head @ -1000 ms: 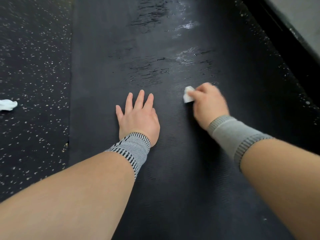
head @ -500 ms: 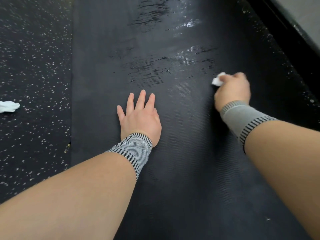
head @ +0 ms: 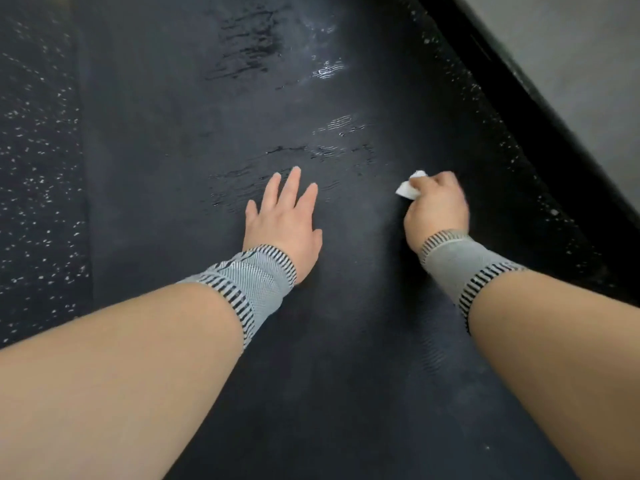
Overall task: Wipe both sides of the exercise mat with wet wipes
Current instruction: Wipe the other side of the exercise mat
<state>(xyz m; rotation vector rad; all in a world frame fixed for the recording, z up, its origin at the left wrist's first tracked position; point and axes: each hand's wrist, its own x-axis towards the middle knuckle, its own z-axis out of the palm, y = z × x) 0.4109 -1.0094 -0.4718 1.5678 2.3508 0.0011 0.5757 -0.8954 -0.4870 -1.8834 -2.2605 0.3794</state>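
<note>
Dark, finely ribbed rubber exercise mat (head: 346, 358) lies flat on the black speckled rubber floor (head: 38, 188), running away from the viewer; glistening wet streaks (head: 332, 69) mark its far half. Small crumpled white wet wipe (head: 410, 188) is pressed to the mat right of centre, pinched in the curled fingers of the right hand (head: 436, 209). Left hand (head: 284, 220) rests palm-down on the mat beside it, fingers straight and slightly spread, holding nothing. Each wrist wears a grey knitted wrist band with black stripes (head: 254, 284). Black skirting and grey wall (head: 571, 71) border the floor at right
</note>
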